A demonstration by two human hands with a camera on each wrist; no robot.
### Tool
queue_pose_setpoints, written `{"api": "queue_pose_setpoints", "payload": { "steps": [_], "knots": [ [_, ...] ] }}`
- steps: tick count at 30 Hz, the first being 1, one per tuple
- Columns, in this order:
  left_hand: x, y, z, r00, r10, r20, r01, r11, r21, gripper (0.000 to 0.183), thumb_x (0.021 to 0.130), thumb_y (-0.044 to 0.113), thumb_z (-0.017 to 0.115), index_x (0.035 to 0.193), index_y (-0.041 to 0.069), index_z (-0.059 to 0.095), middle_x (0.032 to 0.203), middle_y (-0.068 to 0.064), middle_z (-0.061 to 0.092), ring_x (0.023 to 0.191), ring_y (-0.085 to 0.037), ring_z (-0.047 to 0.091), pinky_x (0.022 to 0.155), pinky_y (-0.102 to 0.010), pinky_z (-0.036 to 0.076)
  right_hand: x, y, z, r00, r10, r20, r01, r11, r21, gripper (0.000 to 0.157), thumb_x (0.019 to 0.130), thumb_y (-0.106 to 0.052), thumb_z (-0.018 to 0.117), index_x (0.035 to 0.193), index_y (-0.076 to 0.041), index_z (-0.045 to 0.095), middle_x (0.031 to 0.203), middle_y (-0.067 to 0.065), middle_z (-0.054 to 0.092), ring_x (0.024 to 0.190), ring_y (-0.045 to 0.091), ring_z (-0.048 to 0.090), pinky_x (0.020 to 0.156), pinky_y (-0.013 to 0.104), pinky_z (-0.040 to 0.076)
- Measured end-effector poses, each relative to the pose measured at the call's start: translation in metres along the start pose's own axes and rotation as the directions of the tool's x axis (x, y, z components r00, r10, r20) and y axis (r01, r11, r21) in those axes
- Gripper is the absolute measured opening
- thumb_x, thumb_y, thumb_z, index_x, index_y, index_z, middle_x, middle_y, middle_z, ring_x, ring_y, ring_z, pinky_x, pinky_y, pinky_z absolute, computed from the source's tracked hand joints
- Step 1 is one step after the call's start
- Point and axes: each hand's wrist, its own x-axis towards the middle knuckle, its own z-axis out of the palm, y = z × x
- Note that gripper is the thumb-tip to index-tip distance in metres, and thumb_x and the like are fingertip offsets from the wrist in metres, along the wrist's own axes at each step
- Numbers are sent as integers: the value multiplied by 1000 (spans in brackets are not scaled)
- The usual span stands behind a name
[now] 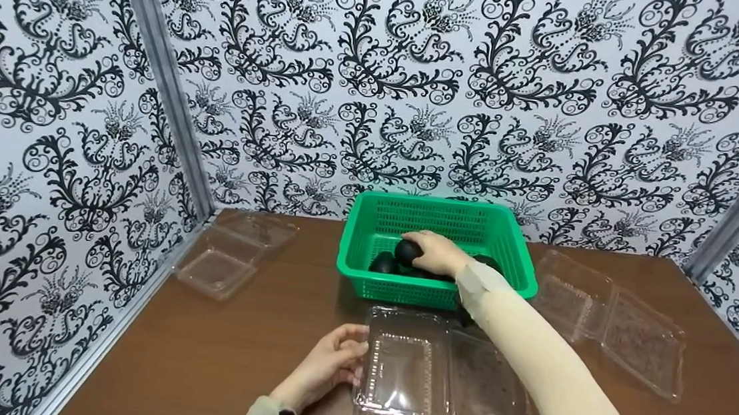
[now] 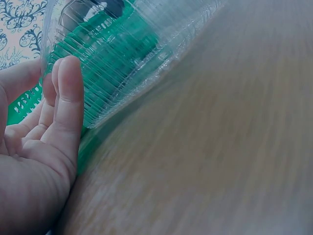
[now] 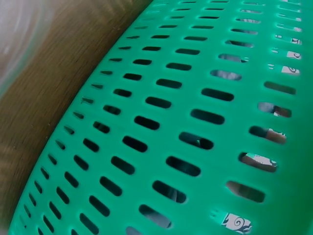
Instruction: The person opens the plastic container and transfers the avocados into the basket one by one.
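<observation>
My right hand [image 1: 436, 252] reaches into a green plastic basket [image 1: 351, 269] and grips a black, egg-shaped object [image 1: 407, 253]. Other black rounded objects [image 1: 383, 263] lie in the basket around it. In front of the basket, a clear plastic clamshell container [image 1: 403, 377] lies with its lid [image 1: 494, 392] folded out to the right. My left hand [image 1: 332, 361] holds the container's left edge between thumb and fingers. The left wrist view has those fingers [image 2: 68, 98] against the ribbed clear wall. Basket slots [image 3: 159, 103] fill the right wrist view, hiding the right hand.
Another open clear container [image 1: 217, 268] lies at the table's back left, and one more [image 1: 575, 306] at the right, beside the basket. Patterned wall panels [image 1: 420, 91] stand behind and to the left of the brown table [image 1: 195, 366]. My right forearm crosses above the middle container's lid.
</observation>
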Motion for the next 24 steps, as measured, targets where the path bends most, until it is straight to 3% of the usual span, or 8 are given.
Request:
{"api": "queue_pose_setpoints", "payload": {
  "steps": [5,11,24],
  "knots": [
    [0,0,1,1000,-3,-6,3,1000,9,45,95,9,58,133,-5,40,84,-4,56,58,-11,55,52,-22,51,1,-1,2,1000,-21,5,21,1000,-2,55,91,-4,58,144,-6,45,143,21,44,131,38,41,107,52,36],
    [-1,0,2,1000,-9,-17,9,1000,19,44,94,11,59,132,-2,41,85,-5,56,57,-11,54,51,-22,50,2,1,7,997,-71,26,71,997,-20,47,90,6,48,137,0,52,138,19,51,130,37,43,109,49,34],
    [-1,3,4,1000,-3,-29,3,1000,20,47,93,10,60,133,-5,40,86,-5,56,58,-11,55,52,-22,50,-4,0,2,995,-98,35,98,995,-13,41,92,-1,50,132,5,55,133,21,55,125,38,48,106,48,37]
  ]
}}
